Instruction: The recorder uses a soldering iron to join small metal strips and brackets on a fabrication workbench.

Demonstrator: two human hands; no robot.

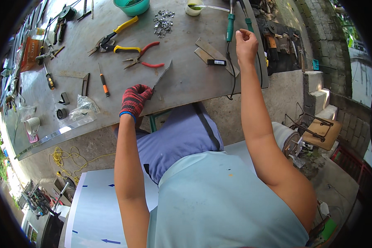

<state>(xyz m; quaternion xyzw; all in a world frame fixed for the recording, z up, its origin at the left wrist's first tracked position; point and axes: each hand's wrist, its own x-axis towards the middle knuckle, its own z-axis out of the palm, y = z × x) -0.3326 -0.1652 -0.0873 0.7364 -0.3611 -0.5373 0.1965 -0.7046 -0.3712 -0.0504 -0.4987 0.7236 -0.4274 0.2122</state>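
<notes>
My left hand (136, 99), in a red and black striped glove, is closed around the lower end of a thin grey metal strip (163, 75), which slants up and right above the table edge. At the right side of the table, my bare right hand (247, 46) has its thumb and fingers pinched together; whatever they hold, if anything, is too small to make out. Beside it lie a green-handled soldering iron (230, 28) and a second green handle (248, 24), partly behind my fingers. Flat metal plates (213, 50) and a small black block (216, 62) rest left of my right wrist.
On the grey metal table (124, 37) lie red-handled pliers (146, 58), yellow-handled snips (115, 35), screwdrivers (104, 84), small metal pieces (164, 22), a tape roll (193, 7) and a green bowl (132, 7). Plastic wrap (84, 108) sits near the front edge. Yellow cord (66, 159) coils on the floor.
</notes>
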